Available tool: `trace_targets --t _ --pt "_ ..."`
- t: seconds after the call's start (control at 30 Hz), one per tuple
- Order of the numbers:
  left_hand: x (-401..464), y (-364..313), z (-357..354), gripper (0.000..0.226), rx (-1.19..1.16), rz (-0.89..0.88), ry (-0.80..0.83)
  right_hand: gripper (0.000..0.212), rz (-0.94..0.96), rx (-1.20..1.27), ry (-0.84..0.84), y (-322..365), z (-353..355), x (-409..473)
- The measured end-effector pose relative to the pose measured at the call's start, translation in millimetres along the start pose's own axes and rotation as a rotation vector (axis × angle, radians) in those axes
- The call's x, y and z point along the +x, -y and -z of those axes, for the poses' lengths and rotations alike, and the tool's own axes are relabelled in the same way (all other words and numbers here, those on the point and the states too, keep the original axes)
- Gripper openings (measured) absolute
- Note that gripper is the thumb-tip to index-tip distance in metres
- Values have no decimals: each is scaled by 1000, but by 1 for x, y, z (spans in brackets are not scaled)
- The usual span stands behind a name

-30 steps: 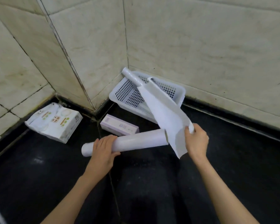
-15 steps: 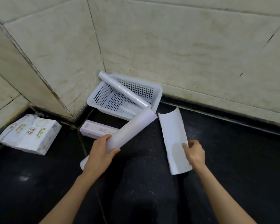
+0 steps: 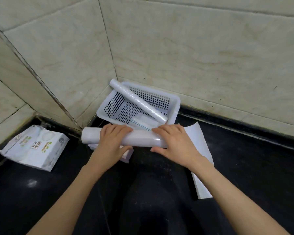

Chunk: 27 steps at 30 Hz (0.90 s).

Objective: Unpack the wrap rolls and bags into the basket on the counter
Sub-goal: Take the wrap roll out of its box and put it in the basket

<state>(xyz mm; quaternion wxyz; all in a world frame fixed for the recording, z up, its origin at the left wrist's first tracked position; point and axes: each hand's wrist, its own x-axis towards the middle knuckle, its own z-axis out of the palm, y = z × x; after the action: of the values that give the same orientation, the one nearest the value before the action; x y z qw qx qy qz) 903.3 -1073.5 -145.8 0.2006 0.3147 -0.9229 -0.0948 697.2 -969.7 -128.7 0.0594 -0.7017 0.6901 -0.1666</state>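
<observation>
A white perforated basket [image 3: 174, 103] sits in the corner of the black counter. One clear wrap roll [image 3: 137, 100] leans diagonally across it, its upper end over the back left rim. A flat pack of bags [image 3: 143, 122] lies on the basket floor. I hold a second white roll [image 3: 141, 139] level just in front of the basket. My left hand [image 3: 113, 141] grips its left part and my right hand [image 3: 172, 142] grips its right end. A pale box [image 3: 126, 155] lies mostly hidden under my left hand.
A curled white paper wrapper [image 3: 199, 150] lies on the counter to the right, partly under my right forearm. A printed white package [image 3: 35, 148] rests at the left by the wall. Tiled walls close the corner behind the basket.
My right hand let go of the paper wrapper, which now lies on the counter, and took hold of the roll's right end. The roll turned from slanted to level in front of the basket.
</observation>
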Motion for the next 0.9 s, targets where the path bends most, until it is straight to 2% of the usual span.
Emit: trace_targets --t 0.1,0.23,0.3,0.37,0.5,0.63,0.77,0.9 --pt "20 2 9 54 35 -55 -37 62 6 -7 25 -2 -9 21" --pt "41 9 13 42 128 -57 -162 56 -4 50 -99 -8 -9 52" --pt "51 15 11 34 130 -4 -287 55 -91 137 -143 -8 -9 73" --pt "57 23 5 34 61 92 -331 51 -196 262 -129 -10 -14 100" --pt "54 45 -23 28 -27 150 -99 41 -310 461 -67 -12 -39 155" --pt "41 69 -46 26 -54 137 63 44 -370 425 41 -28 -72 177" --pt "41 79 -57 22 -83 141 23 54 -394 316 53 -47 -90 181" --pt "44 81 -63 17 -135 180 -21 56 -355 79 9 -55 -94 180"
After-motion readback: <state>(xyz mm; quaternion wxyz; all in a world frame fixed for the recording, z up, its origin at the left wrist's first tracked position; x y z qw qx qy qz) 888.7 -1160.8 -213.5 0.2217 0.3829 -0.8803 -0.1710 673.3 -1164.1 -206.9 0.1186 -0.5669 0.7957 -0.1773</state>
